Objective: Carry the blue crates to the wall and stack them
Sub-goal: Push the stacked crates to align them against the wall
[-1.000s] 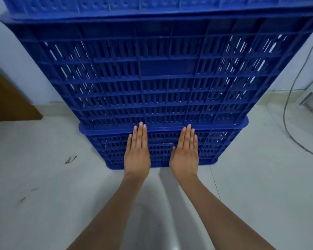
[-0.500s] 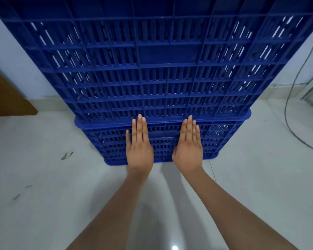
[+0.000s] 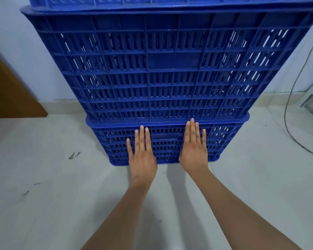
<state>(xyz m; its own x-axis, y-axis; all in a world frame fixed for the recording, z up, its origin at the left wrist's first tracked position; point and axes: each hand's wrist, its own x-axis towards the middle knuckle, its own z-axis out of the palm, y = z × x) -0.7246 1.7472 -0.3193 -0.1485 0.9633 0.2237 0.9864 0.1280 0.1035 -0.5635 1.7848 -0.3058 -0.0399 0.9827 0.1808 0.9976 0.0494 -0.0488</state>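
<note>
While the blue crates stood stacked against the wall, both hands lay flat on the bottom crate [image 3: 222, 139].

Her or his left hand [image 3: 142, 156] and right hand [image 3: 193, 150] were spread side by side, fingers straight and gripping nothing, palms against the slotted front. A middle crate [image 3: 170, 69] sat on the lowest one, with a top crate [image 3: 170, 0] showing above. White wall [image 3: 25, 60] stood behind, a grey cable [image 3: 289, 109] trailed across the floor [image 3: 43, 204] to the right, and a brown panel [image 3: 9, 94] leaned at left.
</note>
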